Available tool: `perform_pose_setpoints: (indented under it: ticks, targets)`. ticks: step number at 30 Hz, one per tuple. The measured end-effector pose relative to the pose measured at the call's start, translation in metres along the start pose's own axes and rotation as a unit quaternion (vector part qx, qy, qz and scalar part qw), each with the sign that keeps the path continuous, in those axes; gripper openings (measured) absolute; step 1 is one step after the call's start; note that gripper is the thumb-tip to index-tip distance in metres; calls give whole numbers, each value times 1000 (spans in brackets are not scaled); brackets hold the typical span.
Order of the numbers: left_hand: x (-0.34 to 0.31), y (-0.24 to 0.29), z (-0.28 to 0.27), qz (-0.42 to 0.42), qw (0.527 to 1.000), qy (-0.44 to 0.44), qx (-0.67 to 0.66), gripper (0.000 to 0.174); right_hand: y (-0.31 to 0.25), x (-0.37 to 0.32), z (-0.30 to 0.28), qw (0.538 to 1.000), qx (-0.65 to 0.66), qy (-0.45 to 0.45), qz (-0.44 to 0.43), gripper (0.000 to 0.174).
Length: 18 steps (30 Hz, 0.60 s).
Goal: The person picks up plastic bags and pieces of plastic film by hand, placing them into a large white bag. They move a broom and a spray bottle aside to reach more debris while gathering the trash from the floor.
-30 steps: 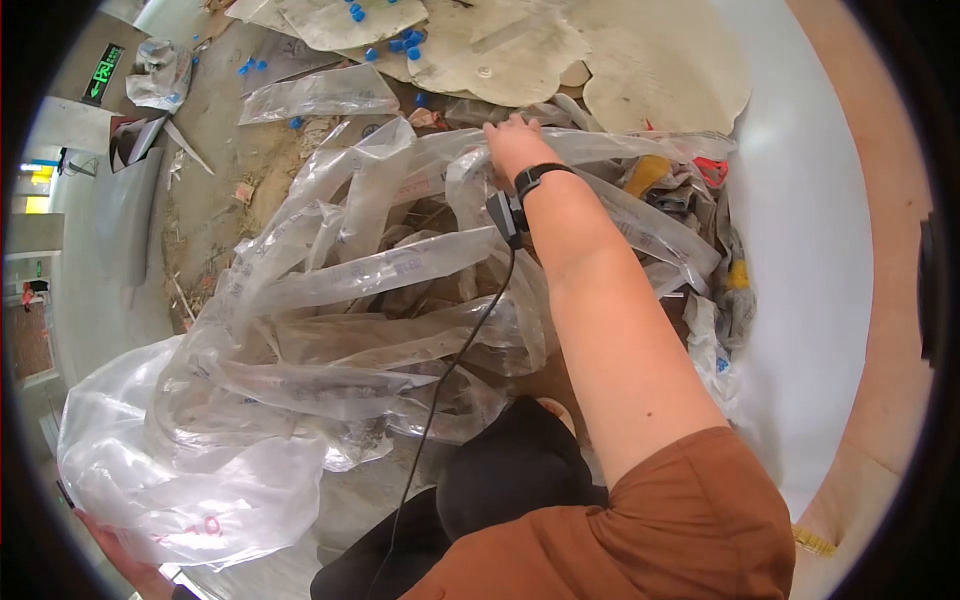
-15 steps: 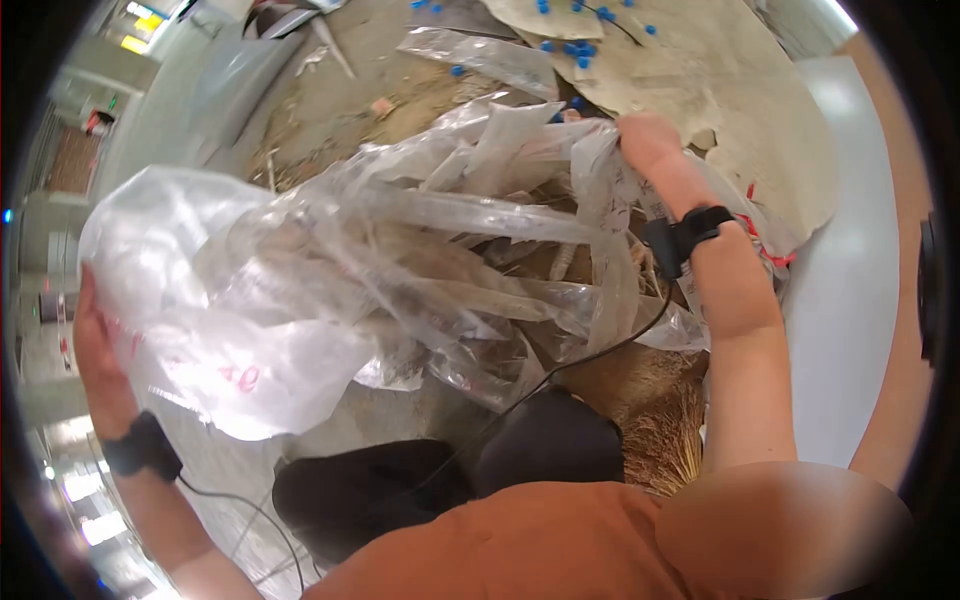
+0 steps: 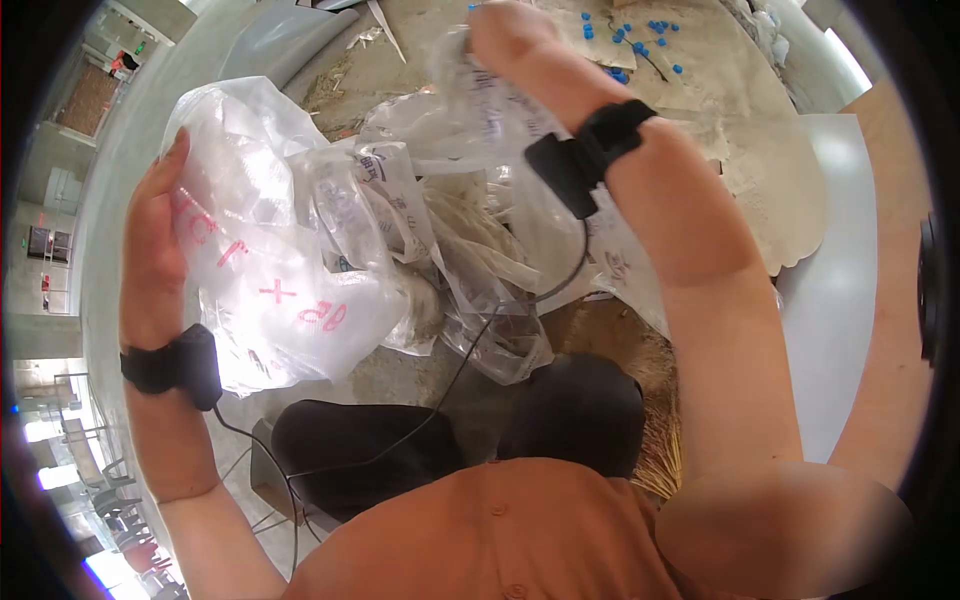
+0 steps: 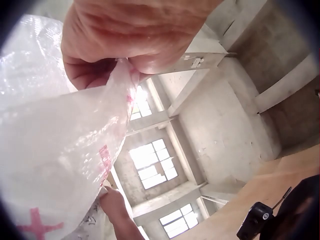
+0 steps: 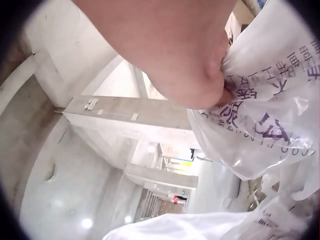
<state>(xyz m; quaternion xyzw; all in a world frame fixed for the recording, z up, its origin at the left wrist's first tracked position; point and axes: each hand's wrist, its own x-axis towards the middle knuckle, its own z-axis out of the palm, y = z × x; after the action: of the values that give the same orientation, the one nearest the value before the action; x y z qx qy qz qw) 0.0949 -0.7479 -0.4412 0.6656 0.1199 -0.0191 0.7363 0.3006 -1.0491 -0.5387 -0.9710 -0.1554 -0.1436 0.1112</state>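
My left hand (image 3: 155,230) grips the edge of a large clear plastic bag (image 3: 270,300) with red lettering, at the left of the head view. In the left wrist view its fingers curl round the gathered edge (image 4: 122,80). At the top middle of the head view, my right hand (image 3: 515,35) holds a strip of clear plastic film, stretched downward from it. Purple printed characters show on that film (image 5: 280,105) in the right wrist view. Between the two hands lies a heap of crumpled, printed clear film (image 3: 470,230), partly behind the bag.
Several small blue pieces (image 3: 620,75) are scattered over a large pale sheet (image 3: 780,200) at the upper right. Straw-like bristles (image 3: 655,450) lie beside my right knee (image 3: 570,415). A white panel (image 3: 835,300) runs along the right. Cables (image 3: 470,345) from both wrist cameras cross my lap.
My right hand has moved from the far right of the heap up and leftward, pulling the film along. My left hand, with the bag, has come up and inward. The heap has drawn together.
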Motion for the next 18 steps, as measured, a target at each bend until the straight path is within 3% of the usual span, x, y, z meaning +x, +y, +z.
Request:
perform_pose_setpoints:
  ticks: [3, 5, 8, 9, 10, 12, 13, 14, 15, 16, 18]
  targets:
    - [-8, 5, 9, 31, 999, 22, 5, 40, -71, 13, 5, 998, 42, -40, -25, 21]
    - [-6, 13, 8, 19, 999, 5, -26, 40, -121, -6, -13, 998, 37, -8, -52, 17]
    - [-6, 24, 4, 18, 1000, -8, -24, 41, -189, 7, 33, 979, 162, -115, -41, 13]
    - [-5, 28, -2, 21, 1000, -5, -22, 44, -222, -4, 33, 989, 58, -90, -101, 16]
    - [-3, 29, -11, 22, 1000, -5, -19, 47, -238, -20, 49, 981, 86, -37, -169, 17]
    - [1, 34, -35, 20, 999, -3, -28, 48, -269, -44, 70, 966, 180, -70, -173, 5]
    - [1, 36, -43, -6, 998, 10, -68, 49, -287, -52, 101, 947, 245, -62, -198, 14]
    - [-5, 38, -35, -10, 997, 42, -65, 51, -279, -75, 105, 910, 345, -124, -193, 20]
    - [-9, 38, -34, -31, 996, 15, -77, 56, -269, -90, 103, 857, 444, -181, -189, 26]
    - [-12, 39, -31, -13, 998, 38, -57, 53, -265, -86, 98, 862, 442, -177, -175, 26]
    - [-6, 41, -23, -11, 998, 50, -35, 49, -259, -70, 87, 850, 286, -358, -262, 36]
